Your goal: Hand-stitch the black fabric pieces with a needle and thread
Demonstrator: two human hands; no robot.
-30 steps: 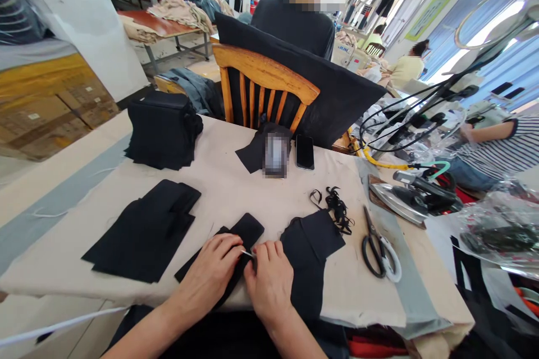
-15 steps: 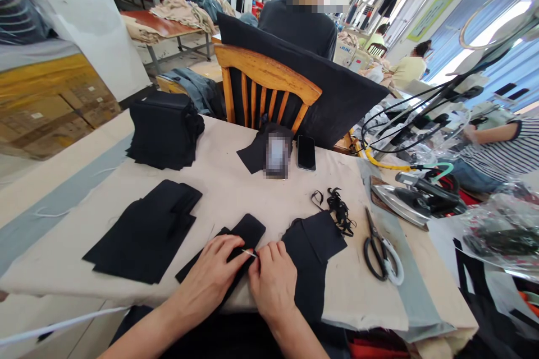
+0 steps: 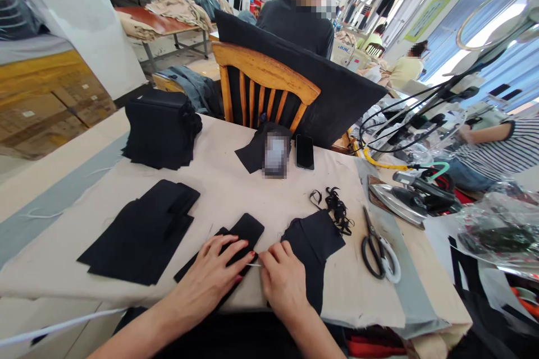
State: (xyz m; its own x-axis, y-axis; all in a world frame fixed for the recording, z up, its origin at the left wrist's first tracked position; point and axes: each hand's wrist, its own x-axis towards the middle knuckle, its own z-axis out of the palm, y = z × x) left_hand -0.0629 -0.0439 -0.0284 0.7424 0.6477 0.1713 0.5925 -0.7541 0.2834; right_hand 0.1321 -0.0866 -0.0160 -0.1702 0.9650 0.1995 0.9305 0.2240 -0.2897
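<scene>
My left hand (image 3: 214, 269) lies with its fingers stretched out over a black fabric piece (image 3: 249, 228), pressing it on the table. Its thumb and fingertips are near the right edge of that piece. My right hand (image 3: 284, 276) is closed in a pinch on a thin pale stick (image 3: 254, 265), whose tip points left at the cloth; its exact kind is too small to tell. Just right of this hand lie further black fabric pieces (image 3: 314, 241), partly under it. A flat stack of black pieces (image 3: 141, 235) rests to the left.
A taller black stack (image 3: 158, 129) stands at the back left. Black scraps (image 3: 338, 210), scissors (image 3: 381, 252) and an iron (image 3: 400, 202) lie to the right. A phone (image 3: 305, 152) is near the far edge, before a wooden chair (image 3: 269, 73). A person (image 3: 295, 25) sits beyond.
My right hand has moved a little right, away from the left hand, with the thin pale stick. The left hand's fingers have spread flatter over the black fabric piece.
</scene>
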